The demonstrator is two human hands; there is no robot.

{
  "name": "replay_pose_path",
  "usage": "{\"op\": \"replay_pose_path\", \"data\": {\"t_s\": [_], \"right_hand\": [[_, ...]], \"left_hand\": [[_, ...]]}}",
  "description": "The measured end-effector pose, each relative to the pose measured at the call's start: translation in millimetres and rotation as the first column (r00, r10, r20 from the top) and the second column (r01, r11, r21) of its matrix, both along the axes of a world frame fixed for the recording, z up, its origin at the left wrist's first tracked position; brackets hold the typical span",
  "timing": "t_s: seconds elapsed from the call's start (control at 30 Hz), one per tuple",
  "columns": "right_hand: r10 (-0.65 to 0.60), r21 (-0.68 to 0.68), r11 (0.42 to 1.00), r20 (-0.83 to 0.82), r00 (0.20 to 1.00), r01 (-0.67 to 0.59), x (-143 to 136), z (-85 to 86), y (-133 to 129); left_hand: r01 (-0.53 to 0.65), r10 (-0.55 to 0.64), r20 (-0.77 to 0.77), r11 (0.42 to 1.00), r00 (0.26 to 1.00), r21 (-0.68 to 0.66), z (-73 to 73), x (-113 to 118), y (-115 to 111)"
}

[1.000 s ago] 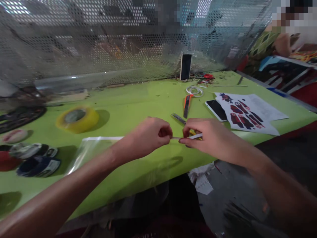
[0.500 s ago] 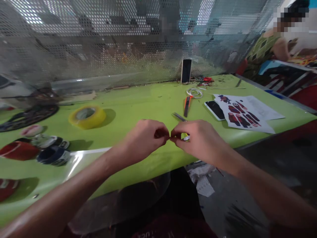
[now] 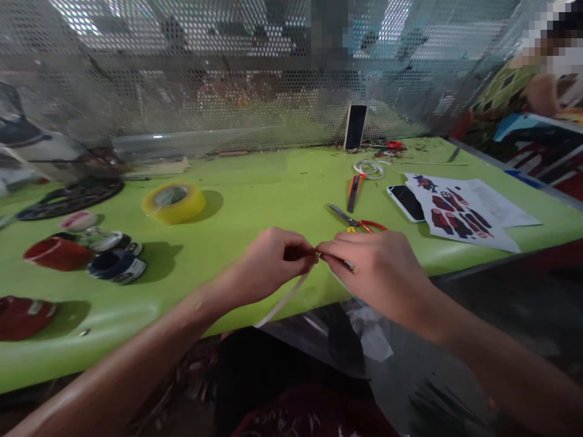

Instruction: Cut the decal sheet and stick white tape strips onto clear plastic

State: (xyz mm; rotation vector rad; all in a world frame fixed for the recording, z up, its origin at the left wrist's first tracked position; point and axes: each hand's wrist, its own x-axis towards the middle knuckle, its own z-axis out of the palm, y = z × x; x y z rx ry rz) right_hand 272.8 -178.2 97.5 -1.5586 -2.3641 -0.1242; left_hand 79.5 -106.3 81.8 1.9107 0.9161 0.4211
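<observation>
My left hand (image 3: 277, 262) and my right hand (image 3: 371, 264) meet fingertip to fingertip above the front edge of the green table (image 3: 255, 188). Both are pinched closed. A thin white strip (image 3: 285, 301) hangs down from the left fingertips. What the right fingers grip is too small to tell. Just beyond the right hand lie scissors (image 3: 350, 222) with red and yellow handles, partly covered by it. An orange and black cutter (image 3: 354, 192) and a coil of white strip (image 3: 370, 170) are farther back.
Yellow tape roll (image 3: 173, 203), red jar (image 3: 58, 254) and dark blue jar (image 3: 117, 267) stand left. A phone (image 3: 406, 203) and printed sheets (image 3: 464, 212) lie right; another phone (image 3: 355, 127) leans against the mesh. A person (image 3: 510, 85) sits far right.
The view has shifted, so the table items appear farther right. The white strip now hangs below my left fingertips, and more of the scissors shows. Both hands remain pinched together.
</observation>
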Motion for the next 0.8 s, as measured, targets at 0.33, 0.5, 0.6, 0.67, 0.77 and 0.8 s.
{"op": "replay_pose_path", "data": {"t_s": [0.33, 0.5, 0.6, 0.67, 0.77, 0.8], "right_hand": [[0.030, -0.140, 0.990, 0.401, 0.916, 0.030, -19.7, 20.6, -1.5], [0.044, -0.173, 0.984, 0.485, 0.873, 0.046, -28.7, 21.3, 5.9], [0.077, -0.119, 0.993, 0.456, 0.887, -0.024, -27.3, 16.4, 7.3], [0.091, -0.073, 0.995, 0.423, 0.902, -0.066, -25.0, 12.8, 6.4], [0.119, -0.026, 0.993, 0.384, 0.916, -0.118, -22.0, 8.1, 4.5], [0.130, -0.018, 0.991, 0.372, 0.919, -0.134, -21.5, 6.8, 4.0]], "left_hand": [[-0.057, 0.057, -0.001, 0.992, 0.998, -0.113, -13.5, -3.7, -8.2], [-0.081, 0.082, 0.012, 0.994, 0.997, -0.069, -25.2, -4.3, -11.2], [-0.092, 0.101, 0.099, 0.992, 0.990, -0.089, -30.9, -5.1, -14.7], [-0.103, 0.129, 0.191, 0.984, 0.973, -0.143, -35.8, -5.1, -19.1], [-0.142, 0.222, 0.309, 0.955, 0.925, -0.261, -44.8, -3.9, -27.4], [-0.164, 0.255, 0.335, 0.947, 0.907, -0.277, -47.5, -3.4, -29.9]]}}
